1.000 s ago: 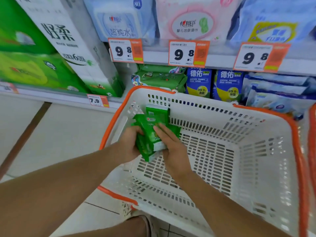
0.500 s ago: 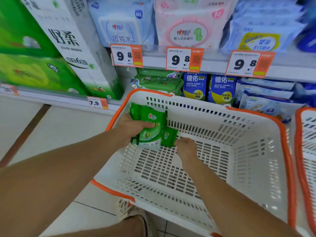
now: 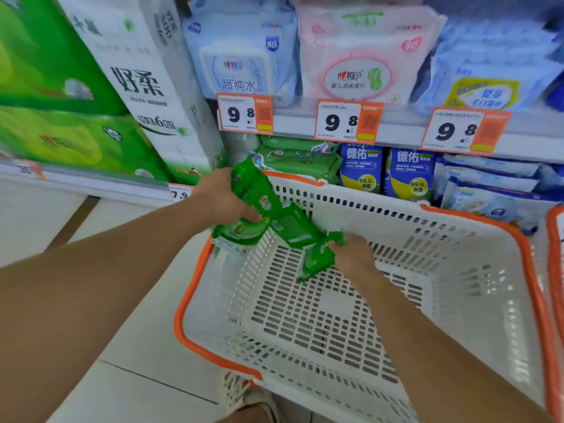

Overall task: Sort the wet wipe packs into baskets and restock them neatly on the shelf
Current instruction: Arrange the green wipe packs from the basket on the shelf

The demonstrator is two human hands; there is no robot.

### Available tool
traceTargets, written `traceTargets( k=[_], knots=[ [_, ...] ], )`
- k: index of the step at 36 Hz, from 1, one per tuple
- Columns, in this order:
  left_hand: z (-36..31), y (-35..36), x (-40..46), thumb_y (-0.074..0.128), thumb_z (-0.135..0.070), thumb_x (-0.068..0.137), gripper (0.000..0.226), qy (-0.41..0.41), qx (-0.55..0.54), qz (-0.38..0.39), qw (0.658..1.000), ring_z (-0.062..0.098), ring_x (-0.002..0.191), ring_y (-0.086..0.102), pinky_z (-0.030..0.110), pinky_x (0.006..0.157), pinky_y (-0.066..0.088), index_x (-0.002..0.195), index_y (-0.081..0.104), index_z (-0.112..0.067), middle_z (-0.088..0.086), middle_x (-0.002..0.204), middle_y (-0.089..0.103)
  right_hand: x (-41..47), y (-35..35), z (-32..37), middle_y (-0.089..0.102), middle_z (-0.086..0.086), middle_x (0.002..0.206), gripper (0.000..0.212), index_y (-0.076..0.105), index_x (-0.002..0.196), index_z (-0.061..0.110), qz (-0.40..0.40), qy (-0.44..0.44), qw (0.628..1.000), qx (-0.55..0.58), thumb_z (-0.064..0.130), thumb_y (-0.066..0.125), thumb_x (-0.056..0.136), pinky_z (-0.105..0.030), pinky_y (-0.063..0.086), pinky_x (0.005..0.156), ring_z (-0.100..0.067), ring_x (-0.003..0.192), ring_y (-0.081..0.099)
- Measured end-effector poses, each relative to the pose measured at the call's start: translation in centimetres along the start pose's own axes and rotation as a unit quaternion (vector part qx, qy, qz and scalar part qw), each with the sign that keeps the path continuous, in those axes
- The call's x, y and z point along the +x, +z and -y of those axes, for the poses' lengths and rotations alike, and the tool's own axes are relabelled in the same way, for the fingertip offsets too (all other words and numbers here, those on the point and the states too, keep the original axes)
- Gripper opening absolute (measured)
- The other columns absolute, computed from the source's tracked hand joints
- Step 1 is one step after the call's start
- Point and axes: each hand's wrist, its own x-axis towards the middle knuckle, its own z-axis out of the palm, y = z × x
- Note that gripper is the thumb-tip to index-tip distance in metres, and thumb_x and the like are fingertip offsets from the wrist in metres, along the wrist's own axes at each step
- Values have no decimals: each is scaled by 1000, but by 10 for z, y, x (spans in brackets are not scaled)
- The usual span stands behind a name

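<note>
A white basket with an orange rim (image 3: 195,288) stands on the floor before the shelf. My left hand (image 3: 221,196) grips a bundle of small green wet wipe packs (image 3: 256,203) above the basket's far left corner. My right hand (image 3: 351,254) pinches another green pack (image 3: 317,259) just inside the basket, near its back wall. A further green pack (image 3: 294,227) hangs between the two hands. On the lower shelf behind the basket lie larger green wipe packs (image 3: 299,160).
Blue disinfecting wipe packs (image 3: 361,167) and pale blue packs (image 3: 488,187) fill the lower shelf. Price tags (image 3: 244,114) line the upper shelf edge under large baby wipe packs. Tissue cartons (image 3: 137,87) stand left. A second orange-rimmed basket (image 3: 554,239) shows at the right edge.
My left hand has lifted the green bundle up and towards the shelf, over the basket's far rim. The right hand stays low in the basket, now gripping one green pack.
</note>
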Motion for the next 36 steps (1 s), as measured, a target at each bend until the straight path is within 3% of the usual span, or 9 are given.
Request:
traceTargets(
  k=[5, 10, 12, 16, 19, 21, 27, 30, 36],
  knots=[
    [-15, -38, -31, 101, -31, 39, 74, -20, -153, 8, 988, 17, 84, 74, 33, 77, 61, 106, 70, -19, -2, 95, 76, -59, -135, 98, 47, 0, 81, 26, 56, 87, 8, 115, -236, 951, -164, 30, 65, 96, -31, 32, 64, -18, 76, 46],
    [-53, -85, -88, 93, -12, 59, 46, 17, -307, -9, 952, 22, 85, 75, 35, 77, 61, 100, 73, -12, 6, 93, 78, -125, -234, 214, 64, -16, 72, 22, 56, 77, 4, 187, -344, 919, 42, 13, 76, 80, -27, 51, 55, -19, 62, 61],
    [-73, -96, -110, 87, -18, 68, 40, 33, -411, -13, 911, 31, 93, 74, 48, 86, 59, 105, 74, -9, 12, 98, 77, -145, -257, 252, 67, -13, 73, 17, 59, 83, 3, 150, -376, 912, 63, 13, 74, 84, -24, 51, 49, -13, 57, 64],
    [-126, -100, -157, 65, -33, 85, 29, 54, -610, 102, 784, 27, 80, 75, 36, 61, 62, 96, 79, -10, 15, 99, 76, -182, -284, 280, 58, -18, 74, 25, 61, 81, -8, 55, -408, 906, 98, 12, 73, 89, -23, 46, 53, -16, 57, 56],
    [-151, -85, -175, 73, -37, 73, 49, 99, -675, 110, 722, 30, 97, 73, 47, 85, 59, 115, 74, -11, 17, 111, 73, -193, -289, 267, 66, -19, 82, 24, 66, 87, -8, 7, -398, 900, 177, 15, 72, 90, -35, 53, 72, -24, 74, 65],
    [-164, -73, -177, 79, -39, 74, 59, 103, -683, 54, 721, 34, 102, 71, 54, 89, 56, 126, 67, -14, 16, 116, 72, -202, -287, 250, 76, -14, 93, 15, 67, 104, 2, 34, -344, 894, 285, 14, 65, 96, -47, 61, 79, -29, 85, 74],
    [-194, -49, -175, 54, -76, 81, 64, 90, -661, -8, 745, 33, 99, 72, 57, 87, 56, 120, 66, -26, 6, 114, 74, -196, -286, 217, 75, -12, 88, 18, 66, 102, 10, -14, -268, 900, 343, 22, 52, 104, -31, 59, 55, -22, 68, 72],
    [-199, -47, -172, 51, -47, 99, 38, 113, -649, -18, 752, 30, 106, 70, 55, 95, 53, 126, 63, -22, 6, 118, 72, -189, -290, 221, 73, -22, 92, 23, 61, 96, 6, -66, -268, 906, 322, 26, 53, 104, -54, 62, 70, -40, 83, 72],
    [-199, -48, -166, 54, -21, 101, 26, 139, -651, 12, 746, 33, 101, 71, 49, 87, 58, 123, 64, -10, 12, 111, 74, -165, -272, 219, 73, -16, 91, 20, 65, 93, 14, -135, -226, 905, 335, 25, 52, 104, -57, 59, 78, -37, 87, 71]
  ],
)
